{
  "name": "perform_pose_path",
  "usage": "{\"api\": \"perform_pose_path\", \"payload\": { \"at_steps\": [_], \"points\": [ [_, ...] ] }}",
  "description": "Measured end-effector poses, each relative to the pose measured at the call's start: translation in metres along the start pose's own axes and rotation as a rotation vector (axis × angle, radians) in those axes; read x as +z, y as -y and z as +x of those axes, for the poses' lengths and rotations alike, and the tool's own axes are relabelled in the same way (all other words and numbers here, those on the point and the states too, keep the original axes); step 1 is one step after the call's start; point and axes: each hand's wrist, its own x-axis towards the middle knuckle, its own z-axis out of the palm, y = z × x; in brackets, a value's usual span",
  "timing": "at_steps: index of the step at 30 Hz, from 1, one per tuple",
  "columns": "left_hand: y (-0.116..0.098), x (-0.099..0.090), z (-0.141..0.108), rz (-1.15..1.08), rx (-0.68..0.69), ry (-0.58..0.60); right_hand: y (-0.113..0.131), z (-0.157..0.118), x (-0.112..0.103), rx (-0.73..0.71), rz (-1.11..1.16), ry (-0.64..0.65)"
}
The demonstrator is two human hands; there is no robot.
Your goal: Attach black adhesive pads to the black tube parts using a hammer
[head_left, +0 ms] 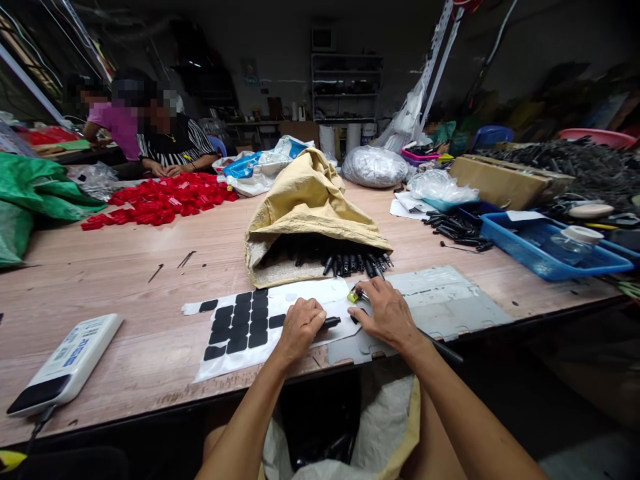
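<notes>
My left hand (301, 325) is closed around a short black cylindrical piece (330, 323), whose end sticks out to the right. Facing it, my right hand (387, 312) has its fingers curled round a dark, thin thing with a yellow-green end (353, 295); its kind is unclear. A black rod (443, 348) shows past my right wrist; whether it joins what the hand holds is hidden. Under my left hand lies a white sheet (290, 297) of black rounded-square stickers (241, 320). Behind both hands, a yellow woven sack (305, 200) lies open, with several black cylindrical parts (350, 263) at its mouth.
A grey board (445, 303) lies at right, near a blue tray (545, 257) with a jar. A white device (67, 363) with a cable sits left. Red pieces (165, 200) are heaped before a person in stripes (177, 150). Below the table edge, another sack (385, 427) hangs open.
</notes>
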Motion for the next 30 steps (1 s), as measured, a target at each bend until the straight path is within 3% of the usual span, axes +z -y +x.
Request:
{"api": "perform_pose_path", "payload": {
  "at_steps": [6, 10, 12, 15, 17, 19, 22, 24, 27, 30],
  "points": [
    [-0.003, 0.002, 0.002, 0.048, 0.0, -0.018, 0.005, -0.005, 0.019, 0.093, -0.124, -0.079],
    [-0.023, 0.002, -0.016, 0.027, 0.036, -0.058, 0.005, -0.004, 0.019, 0.081, -0.113, -0.077],
    [-0.038, 0.004, -0.039, -0.027, 0.059, -0.012, 0.004, -0.004, 0.019, 0.079, -0.11, -0.082],
    [-0.051, 0.015, -0.079, -0.116, 0.053, 0.195, 0.004, -0.004, 0.02, 0.082, -0.12, -0.087],
    [-0.046, 0.03, -0.102, -0.097, -0.001, 0.307, 0.004, -0.005, 0.02, 0.083, -0.125, -0.086],
    [-0.03, 0.049, -0.118, 0.025, -0.12, 0.338, 0.004, -0.006, 0.021, 0.081, -0.127, -0.084],
    [0.001, 0.075, -0.13, 0.292, -0.355, 0.374, 0.005, -0.006, 0.022, 0.078, -0.128, -0.084],
    [0.011, 0.083, -0.133, 0.412, -0.434, 0.425, 0.005, -0.006, 0.022, 0.082, -0.13, -0.086],
    [0.0, 0.073, -0.129, 0.39, -0.4, 0.471, 0.005, -0.006, 0.023, 0.084, -0.137, -0.088],
    [-0.034, 0.041, -0.104, 0.134, -0.199, 0.506, 0.006, -0.006, 0.023, 0.069, -0.143, -0.106]
  ]
}}
